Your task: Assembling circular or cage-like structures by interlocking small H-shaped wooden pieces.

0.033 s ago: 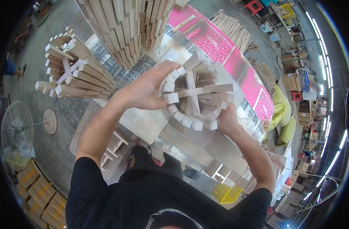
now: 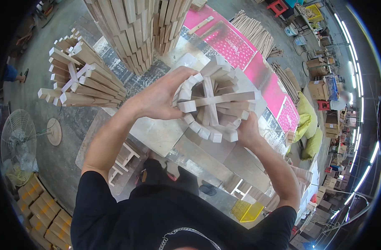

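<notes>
Before me stands a round wooden slat stand (image 2: 214,135), a ring of pale upright slats with two crossed bars lying over its top. Its hollow middle shows between the bars. My left hand (image 2: 163,96) is wrapped round its left side, thumb toward me and fingers over the far side. At the lower right, my right hand (image 2: 248,129) grips the outer slats, and part of its fingers is hidden behind them. A similar slat stand (image 2: 94,85) with crossed bars is at the left, apart from my hands.
Tall stacked slat columns (image 2: 134,37) rise beyond my left hand. A pink patterned sheet (image 2: 236,48) covers the table's far right part. Thin sticks (image 2: 253,33) lie behind it. A fan (image 2: 19,141) and cartons (image 2: 44,210) are at the left; a yellow crate (image 2: 246,210) is low right.
</notes>
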### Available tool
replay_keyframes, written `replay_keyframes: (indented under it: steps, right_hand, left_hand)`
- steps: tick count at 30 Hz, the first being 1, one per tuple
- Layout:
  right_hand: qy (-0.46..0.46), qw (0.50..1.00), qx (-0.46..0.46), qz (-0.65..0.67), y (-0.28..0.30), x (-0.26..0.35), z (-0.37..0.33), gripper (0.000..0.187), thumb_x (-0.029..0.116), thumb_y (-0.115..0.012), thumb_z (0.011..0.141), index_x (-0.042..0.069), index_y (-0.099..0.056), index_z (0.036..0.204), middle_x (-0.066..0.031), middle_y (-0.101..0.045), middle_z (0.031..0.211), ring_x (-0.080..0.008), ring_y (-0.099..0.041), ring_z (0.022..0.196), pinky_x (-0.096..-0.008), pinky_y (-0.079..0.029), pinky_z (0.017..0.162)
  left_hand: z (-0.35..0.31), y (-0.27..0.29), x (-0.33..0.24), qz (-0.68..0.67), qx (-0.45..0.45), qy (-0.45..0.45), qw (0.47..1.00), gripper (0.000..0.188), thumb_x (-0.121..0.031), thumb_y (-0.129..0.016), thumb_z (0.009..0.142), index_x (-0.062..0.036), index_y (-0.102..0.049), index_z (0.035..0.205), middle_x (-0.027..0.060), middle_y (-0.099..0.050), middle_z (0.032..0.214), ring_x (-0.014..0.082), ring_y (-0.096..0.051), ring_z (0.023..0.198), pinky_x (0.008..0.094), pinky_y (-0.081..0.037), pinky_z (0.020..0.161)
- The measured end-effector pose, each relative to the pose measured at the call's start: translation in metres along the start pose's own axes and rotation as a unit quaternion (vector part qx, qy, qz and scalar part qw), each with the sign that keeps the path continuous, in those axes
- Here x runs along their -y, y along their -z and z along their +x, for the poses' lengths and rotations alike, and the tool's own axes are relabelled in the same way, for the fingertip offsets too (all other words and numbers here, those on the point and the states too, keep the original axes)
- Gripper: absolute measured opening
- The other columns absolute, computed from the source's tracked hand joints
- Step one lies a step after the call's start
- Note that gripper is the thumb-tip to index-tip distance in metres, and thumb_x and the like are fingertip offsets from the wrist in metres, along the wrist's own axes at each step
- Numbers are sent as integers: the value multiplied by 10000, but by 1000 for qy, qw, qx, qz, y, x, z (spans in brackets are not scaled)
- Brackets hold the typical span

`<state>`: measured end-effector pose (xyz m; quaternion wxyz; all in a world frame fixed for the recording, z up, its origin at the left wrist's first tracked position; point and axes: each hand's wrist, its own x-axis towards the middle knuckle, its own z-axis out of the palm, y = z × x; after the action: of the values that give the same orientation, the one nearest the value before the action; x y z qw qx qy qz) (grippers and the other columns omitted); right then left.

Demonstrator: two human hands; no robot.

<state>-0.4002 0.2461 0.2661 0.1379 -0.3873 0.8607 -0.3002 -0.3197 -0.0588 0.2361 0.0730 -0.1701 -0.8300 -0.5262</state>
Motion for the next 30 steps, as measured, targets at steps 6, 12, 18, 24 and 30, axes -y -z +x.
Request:
replay_keyframes:
  steps: [6,12,18,24,30]
  right_hand:
    - [58,998,23,-22,7,12,11,487,229,-851,718,89,-745,1173,-130,-727,1142,-368,-670,1071,-438,-540,959]
    - [58,998,17,-22,4,8,10,587,118,-920,656,36,-700,1195,-117,-706,1142,-289,-686,1048,-392,-534,936]
    - [-8,998,50,24,11,8,7,632,239,-893,694,120,-697,1283,-170,-668,1264,-371,-623,1165,-427,-521,1004]
    - [-106,983,121,-91,58,42,2,1180,380,-980,610,-18,-370,1538,-251,-457,1508,-421,-432,1418,-457,-384,1190]
    - [150,963,-83,-209,77,83,2,1304,651,-890,643,-41,-304,1581,-294,-366,1576,-490,-252,1524,-608,-323,1203]
  left_hand:
    - [2,-5,15,-98,29,79,992,916,-68,-755,661,-36,-414,1511,153,-542,1426,275,-536,1348,393,-397,1146]
    - [1,-13,16,-54,23,50,997,923,-118,-712,662,34,-380,1510,255,-527,1394,402,-510,1349,430,-381,1170]
    - [7,-10,12,-83,50,59,994,989,-110,-689,656,39,-305,1555,270,-487,1444,412,-481,1380,431,-372,1183]
    - [-12,-3,15,-161,47,111,980,1146,-15,-720,662,-37,-155,1659,200,-338,1640,298,-314,1543,418,-264,1267]
    - [-42,-13,1,-89,33,103,990,1343,-118,-891,622,-35,-52,1666,213,-219,1693,324,-242,1569,417,-233,1281]
